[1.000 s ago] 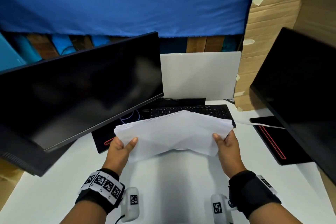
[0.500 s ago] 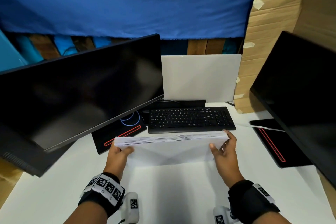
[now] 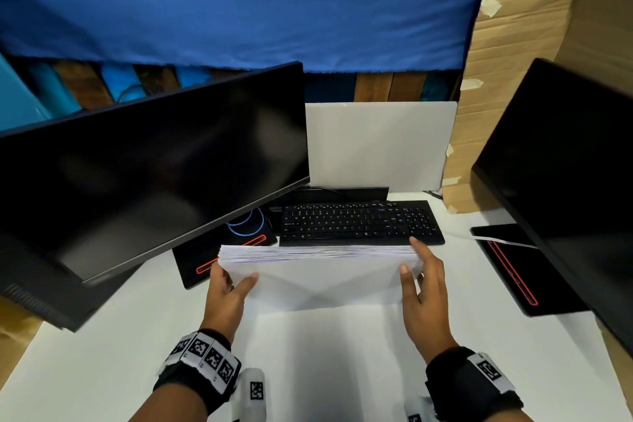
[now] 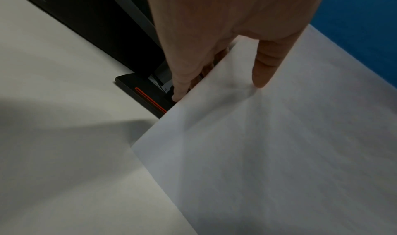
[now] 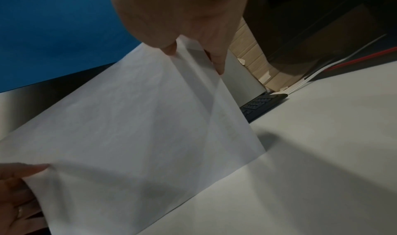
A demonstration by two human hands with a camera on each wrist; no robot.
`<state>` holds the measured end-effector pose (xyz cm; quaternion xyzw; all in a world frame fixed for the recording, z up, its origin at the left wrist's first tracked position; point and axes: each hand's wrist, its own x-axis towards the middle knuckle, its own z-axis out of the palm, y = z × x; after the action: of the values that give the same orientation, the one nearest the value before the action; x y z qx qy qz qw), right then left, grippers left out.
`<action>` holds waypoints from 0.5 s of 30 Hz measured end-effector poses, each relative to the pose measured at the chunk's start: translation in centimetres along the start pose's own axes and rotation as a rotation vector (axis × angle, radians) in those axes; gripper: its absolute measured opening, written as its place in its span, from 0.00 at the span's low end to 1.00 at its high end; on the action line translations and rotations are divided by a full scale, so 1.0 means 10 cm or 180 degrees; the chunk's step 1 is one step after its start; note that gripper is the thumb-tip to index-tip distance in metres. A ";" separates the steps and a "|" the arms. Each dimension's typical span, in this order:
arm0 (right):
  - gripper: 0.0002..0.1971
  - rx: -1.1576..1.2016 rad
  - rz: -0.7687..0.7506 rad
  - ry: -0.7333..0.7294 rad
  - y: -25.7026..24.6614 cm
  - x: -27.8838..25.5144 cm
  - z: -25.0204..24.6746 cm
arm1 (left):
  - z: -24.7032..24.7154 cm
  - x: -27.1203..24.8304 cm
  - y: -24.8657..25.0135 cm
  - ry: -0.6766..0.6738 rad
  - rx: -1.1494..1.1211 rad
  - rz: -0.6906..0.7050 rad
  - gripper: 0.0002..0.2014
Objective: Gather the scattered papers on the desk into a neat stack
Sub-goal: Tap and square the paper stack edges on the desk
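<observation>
Papers: a thick stack of white papers is standing on its long lower edge on the white desk, just in front of the keyboard, its top edges lining up almost flush.
Left hand: the left hand is gripping the stack's left end, thumb lying across the near face and fingers going round behind the sheets, clamped on the paper.
Right hand: the right hand is holding the stack's right end, thumb on the near face and fingers reaching over the far side by the top corner, so the paper is sitting pinched between them.
Keyboard: black, lying flat beyond the stack, with a white board leaning upright behind it.
Left monitor: a dark monitor is tilting over the desk left of the keyboard, its black base with a red stripe showing beside the stack's left end.
Right monitor: a second dark monitor is standing right of the keyboard, in front of brown cardboard.
Backdrop: blue cloth is hanging beyond the keyboard and board.
</observation>
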<state>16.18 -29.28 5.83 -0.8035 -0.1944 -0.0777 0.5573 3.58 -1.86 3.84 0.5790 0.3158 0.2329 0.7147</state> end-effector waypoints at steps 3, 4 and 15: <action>0.23 0.0039 0.0096 -0.0055 0.00 0.00 0.00 | -0.01 -0.01 -0.02 -0.0029 0.0087 0.0038 0.27; 0.24 0.0104 0.0121 -0.0046 0.01 -0.01 0.00 | -0.01 -0.01 -0.03 -0.0035 0.0107 0.0049 0.27; 0.09 0.0627 0.1036 -0.0201 0.18 0.04 0.07 | -0.03 -0.02 -0.03 -0.0062 0.0218 -0.0023 0.24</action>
<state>17.17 -29.06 4.19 -0.7679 -0.0860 0.0581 0.6321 3.25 -1.86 3.53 0.6042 0.3188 0.2137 0.6983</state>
